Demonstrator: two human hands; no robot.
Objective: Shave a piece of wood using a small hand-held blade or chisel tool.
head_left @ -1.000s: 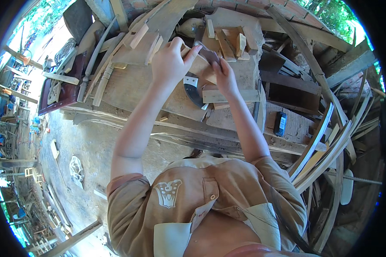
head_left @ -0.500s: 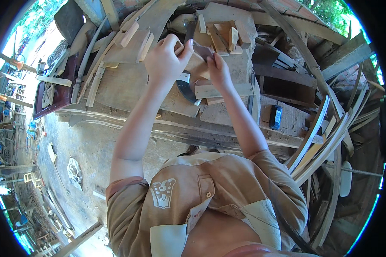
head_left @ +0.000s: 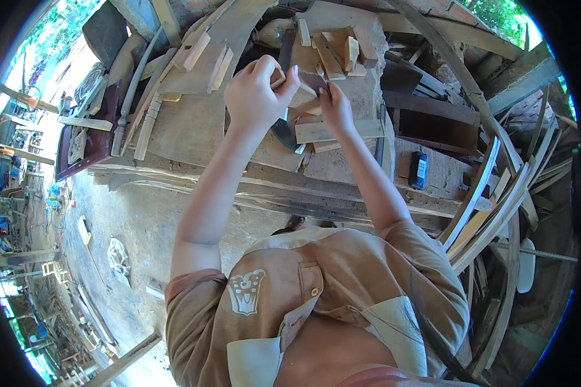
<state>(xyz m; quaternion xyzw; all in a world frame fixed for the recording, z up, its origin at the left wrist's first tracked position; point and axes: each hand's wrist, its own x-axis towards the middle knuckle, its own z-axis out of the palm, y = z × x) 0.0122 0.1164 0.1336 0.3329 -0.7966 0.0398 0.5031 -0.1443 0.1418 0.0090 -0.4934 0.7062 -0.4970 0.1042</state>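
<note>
Over the workbench [head_left: 193, 132], my left hand [head_left: 257, 97] is closed around a small wooden block [head_left: 277, 79], its fingers hiding most of it. Close on its right, my right hand [head_left: 337, 109] pinches a thin brown sheet [head_left: 314, 81] that looks like sandpaper. The sheet lies near the block; whether they touch I cannot tell. A pale wood piece [head_left: 303, 99] shows between the hands. Below them on the bench are a dark curved tool handle [head_left: 283, 135] and a pale batten [head_left: 339, 131].
Wood offcuts [head_left: 332, 61] and a dark saw blade [head_left: 287, 46] lie beyond my hands. Toward the right are a small black-and-blue device [head_left: 418, 170], a dark open box [head_left: 436, 129] and long curved strips [head_left: 490, 226]. A turned spindle [head_left: 150, 119] rests at left.
The brown sheet has shifted a little against my left hand and the block. Both hands appear slightly farther right and lower, with the whole view shifting a little too. Both grips stay closed.
</note>
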